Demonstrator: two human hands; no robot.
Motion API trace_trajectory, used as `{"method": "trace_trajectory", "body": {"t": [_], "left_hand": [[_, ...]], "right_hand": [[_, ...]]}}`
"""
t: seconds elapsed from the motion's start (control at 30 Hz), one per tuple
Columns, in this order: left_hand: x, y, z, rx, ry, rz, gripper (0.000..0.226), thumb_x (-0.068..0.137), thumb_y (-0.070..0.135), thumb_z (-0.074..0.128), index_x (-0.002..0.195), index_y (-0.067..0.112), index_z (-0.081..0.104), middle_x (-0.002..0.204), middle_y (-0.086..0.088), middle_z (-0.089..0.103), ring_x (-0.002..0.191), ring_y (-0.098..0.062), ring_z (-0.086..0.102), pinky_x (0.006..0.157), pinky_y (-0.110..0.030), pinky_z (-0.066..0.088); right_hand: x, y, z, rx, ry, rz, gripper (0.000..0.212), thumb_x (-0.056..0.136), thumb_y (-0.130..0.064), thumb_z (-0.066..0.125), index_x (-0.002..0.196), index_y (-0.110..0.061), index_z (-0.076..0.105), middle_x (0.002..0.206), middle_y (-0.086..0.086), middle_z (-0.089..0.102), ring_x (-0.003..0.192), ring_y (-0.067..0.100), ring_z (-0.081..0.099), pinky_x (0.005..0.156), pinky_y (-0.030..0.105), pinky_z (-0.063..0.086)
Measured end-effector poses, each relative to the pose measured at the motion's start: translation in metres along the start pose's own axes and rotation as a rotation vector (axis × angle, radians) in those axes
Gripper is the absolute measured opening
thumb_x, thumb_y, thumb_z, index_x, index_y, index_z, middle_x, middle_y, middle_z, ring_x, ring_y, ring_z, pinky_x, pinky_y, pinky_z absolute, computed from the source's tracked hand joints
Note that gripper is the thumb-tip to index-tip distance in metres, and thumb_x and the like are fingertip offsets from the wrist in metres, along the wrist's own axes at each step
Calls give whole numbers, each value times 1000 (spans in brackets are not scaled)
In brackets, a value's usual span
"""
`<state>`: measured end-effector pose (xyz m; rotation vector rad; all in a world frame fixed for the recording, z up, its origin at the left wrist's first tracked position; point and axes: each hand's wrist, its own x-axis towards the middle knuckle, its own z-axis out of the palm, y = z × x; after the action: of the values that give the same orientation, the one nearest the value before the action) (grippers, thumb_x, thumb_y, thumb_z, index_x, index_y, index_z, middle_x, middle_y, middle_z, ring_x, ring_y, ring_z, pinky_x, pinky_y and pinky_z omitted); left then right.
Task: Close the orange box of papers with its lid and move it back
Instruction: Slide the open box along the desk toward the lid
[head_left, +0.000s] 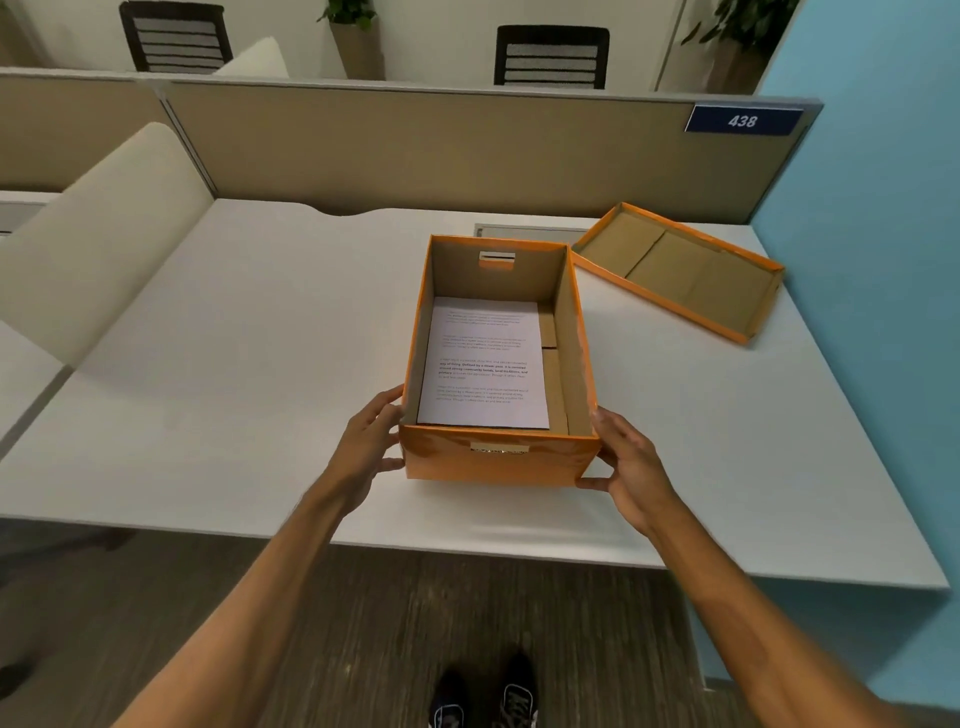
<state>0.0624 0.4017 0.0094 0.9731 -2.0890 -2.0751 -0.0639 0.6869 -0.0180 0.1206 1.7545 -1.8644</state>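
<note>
Two bare forearms reach forward from the bottom edge, above dark shoes (483, 699) on a grey floor. The left hand (371, 441) and right hand (626, 457) clasp the near corners of an open orange box (498, 457) standing on a white table (234, 364). Printed papers (483, 364) lie flat inside it. The orange lid (680, 270) rests upside down on the table, just beyond the box's far right corner.
</note>
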Motion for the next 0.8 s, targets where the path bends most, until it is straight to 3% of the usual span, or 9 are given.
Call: {"method": "trace_trajectory", "body": {"t": [0.23, 0.43, 0.7, 0.8], "left_hand": [[-3, -17, -4, -28, -6, -27, 38, 103, 39, 39, 141, 37, 44, 144, 2, 48, 119, -24, 51, 99, -57, 45], [-5, -19, -8, -28, -35, -14, 34, 103, 40, 39, 136, 42, 46, 137, 7, 51, 118, -25, 54, 95, -53, 48], [-7, -24, -12, -2, -63, -8, 38, 101, 49, 38, 138, 45, 42, 154, 3, 41, 129, -27, 49, 100, -55, 45], [-5, -25, -12, 16, -48, 1, 42, 100, 49, 39, 142, 41, 42, 155, 3, 39, 133, -31, 47, 100, -55, 44]], "right_hand": [[-8, 16, 5, 3, 30, 0, 61, 80, -60, 67, 134, -33, 59, 133, 0, 63, 125, 25, 57, 88, 66, 52], [-13, 17, 12, -20, 81, -8, 53, 87, -56, 61, 134, -32, 59, 126, -1, 67, 121, 24, 59, 89, 65, 52], [-21, 19, 18, -23, 107, 6, 50, 92, -51, 58, 139, -33, 54, 130, -8, 63, 125, 22, 55, 94, 64, 50], [-22, 18, 20, -37, 132, 11, 48, 94, -50, 56, 139, -33, 52, 120, -16, 61, 123, 21, 53, 97, 62, 49]]}}
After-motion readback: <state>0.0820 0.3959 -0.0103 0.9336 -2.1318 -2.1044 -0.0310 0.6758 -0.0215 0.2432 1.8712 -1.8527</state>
